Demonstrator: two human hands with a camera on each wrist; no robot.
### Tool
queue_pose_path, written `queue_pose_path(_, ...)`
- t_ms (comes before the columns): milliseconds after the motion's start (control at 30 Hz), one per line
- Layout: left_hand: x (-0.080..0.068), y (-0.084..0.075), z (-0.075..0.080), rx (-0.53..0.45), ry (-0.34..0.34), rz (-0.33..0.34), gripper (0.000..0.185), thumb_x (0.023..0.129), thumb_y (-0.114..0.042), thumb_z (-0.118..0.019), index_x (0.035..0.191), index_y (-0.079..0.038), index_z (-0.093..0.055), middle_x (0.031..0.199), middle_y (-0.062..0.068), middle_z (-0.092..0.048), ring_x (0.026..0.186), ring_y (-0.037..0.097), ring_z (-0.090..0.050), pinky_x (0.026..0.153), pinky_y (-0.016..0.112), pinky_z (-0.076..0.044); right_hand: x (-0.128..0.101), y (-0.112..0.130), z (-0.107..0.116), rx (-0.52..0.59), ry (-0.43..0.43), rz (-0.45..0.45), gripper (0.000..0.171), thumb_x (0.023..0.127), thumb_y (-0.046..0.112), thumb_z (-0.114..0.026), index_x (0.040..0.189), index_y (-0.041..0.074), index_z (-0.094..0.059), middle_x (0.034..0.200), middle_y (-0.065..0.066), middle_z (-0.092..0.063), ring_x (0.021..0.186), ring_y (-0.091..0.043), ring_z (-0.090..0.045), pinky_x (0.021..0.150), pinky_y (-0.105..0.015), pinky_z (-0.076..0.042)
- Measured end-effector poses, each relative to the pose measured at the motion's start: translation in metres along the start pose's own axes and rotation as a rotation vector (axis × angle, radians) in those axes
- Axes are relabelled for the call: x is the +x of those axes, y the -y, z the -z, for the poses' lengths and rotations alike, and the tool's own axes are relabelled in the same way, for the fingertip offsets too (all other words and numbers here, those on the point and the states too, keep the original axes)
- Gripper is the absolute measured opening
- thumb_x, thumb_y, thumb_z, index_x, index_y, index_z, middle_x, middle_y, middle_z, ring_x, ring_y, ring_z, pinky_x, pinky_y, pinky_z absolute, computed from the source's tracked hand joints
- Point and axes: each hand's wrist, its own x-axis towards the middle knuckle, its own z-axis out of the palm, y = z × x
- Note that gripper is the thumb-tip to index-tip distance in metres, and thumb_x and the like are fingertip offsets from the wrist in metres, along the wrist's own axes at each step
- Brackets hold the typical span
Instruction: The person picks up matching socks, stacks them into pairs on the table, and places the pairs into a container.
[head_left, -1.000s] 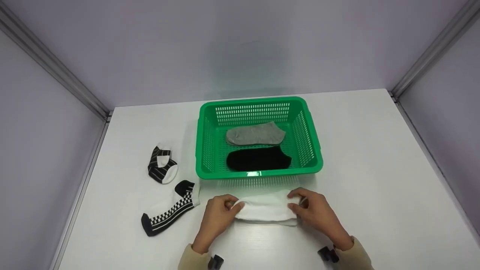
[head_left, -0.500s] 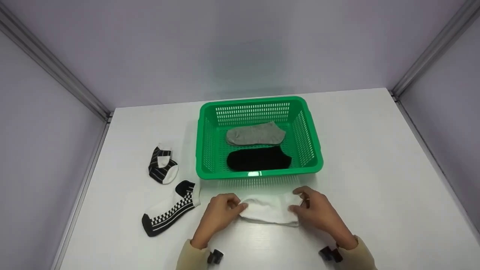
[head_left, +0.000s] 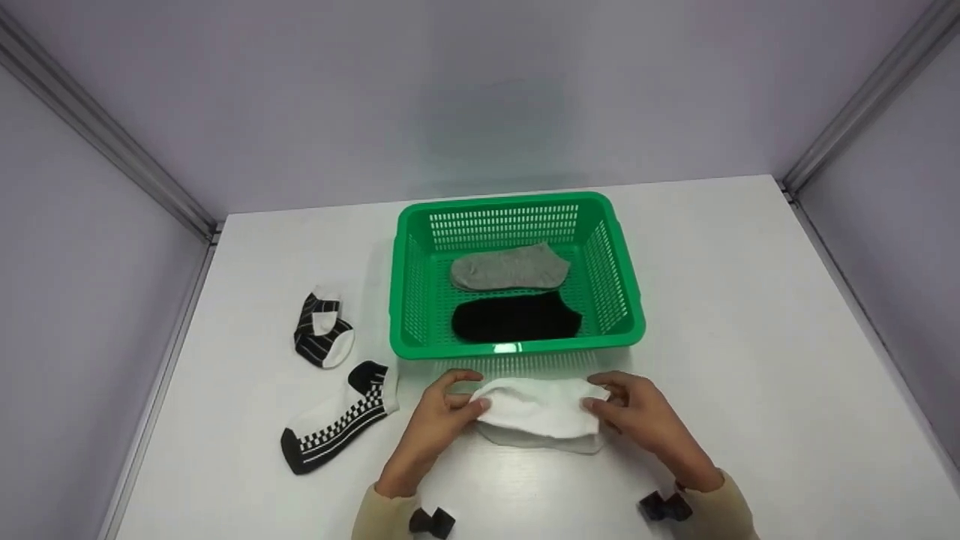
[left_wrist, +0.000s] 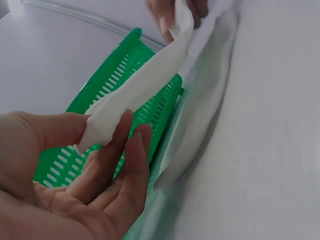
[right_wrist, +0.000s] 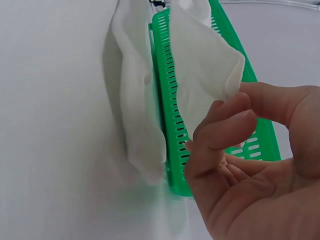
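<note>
Both hands hold one white sock [head_left: 540, 409] stretched between them, just off the table in front of the green basket [head_left: 517, 349]. My left hand [head_left: 471, 401] pinches its left end between thumb and fingers [left_wrist: 125, 145]. My right hand [head_left: 596, 403] pinches the right end [right_wrist: 235, 107]. A second white sock [head_left: 551, 444] lies flat on the table under the held one, its edge showing below. In the wrist views the held sock [left_wrist: 145, 85] [right_wrist: 200, 70] hangs apart from the lying sock [left_wrist: 200, 115] [right_wrist: 132, 100]. Inside the basket lie a grey sock [head_left: 510, 268] and a black sock [head_left: 516, 319].
Left of the basket on the white table lie a folded black-and-white striped sock [head_left: 322, 330] and a checkered black-and-white sock [head_left: 337, 424]. Grey walls with metal corner rails close the table on the left, back and right.
The upper white sock has been lifted off the lower one and carried slightly toward the basket; both hands rose with it. The lower sock stays flat on the table.
</note>
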Motion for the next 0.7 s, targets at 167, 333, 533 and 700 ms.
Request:
queue_pose_path(167, 0.001, 0.004, 0.005, -0.318, 0.101, 0.051, 0.059, 0.103, -0.009, -0.065, 0.152, 0.014, -0.041, 0.132, 0.021, -0.071, 0.118, 0.018, -0.070, 0.102, 0.032, -0.057, 0.006, -0.008, 0.003, 0.108, 0.011, -0.063, 0.060, 0.095, 0.029, -0.078, 0.141, -0.003, -0.060, 0.075, 0.004, -0.063, 0.067, -0.009, -0.056, 0.059, -0.025, -0.048)
queue_pose_path(333, 0.002, 0.008, 0.006, -0.589, 0.148, 0.125, 0.050, 0.105, -0.003, -0.057, 0.151, 0.012, -0.044, 0.131, 0.009, -0.066, 0.117, 0.015, -0.060, 0.104, 0.035, -0.052, 0.007, -0.013, 0.006, 0.255, 0.104, -0.055, 0.061, 0.097, 0.025, -0.077, 0.141, -0.011, -0.056, 0.079, 0.007, -0.070, 0.069, -0.004, -0.058, 0.062, -0.020, -0.048)
queue_pose_path(533, 0.001, 0.009, 0.002, -0.659, 0.150, 0.159, 0.021, 0.107, -0.019, -0.060, 0.121, -0.010, -0.073, 0.124, 0.007, -0.065, 0.115, 0.021, -0.055, 0.099, 0.039, -0.048, 0.006, -0.016, 0.006, 0.394, 0.182, -0.061, 0.055, 0.098, 0.021, -0.075, 0.135, -0.013, -0.053, 0.078, 0.008, -0.066, 0.067, -0.002, -0.055, 0.060, -0.017, -0.045)
queue_pose_path(700, 0.004, 0.010, -0.001, -0.646, 0.195, 0.121, 0.025, 0.109, -0.023, -0.057, 0.125, -0.010, -0.070, 0.132, 0.007, -0.060, 0.126, 0.022, -0.054, 0.108, 0.043, -0.046, 0.007, -0.017, 0.006, 0.422, 0.217, -0.048, 0.055, 0.099, 0.018, -0.074, 0.136, -0.010, -0.046, 0.077, 0.009, -0.064, 0.066, -0.001, -0.055, 0.058, -0.017, -0.044)
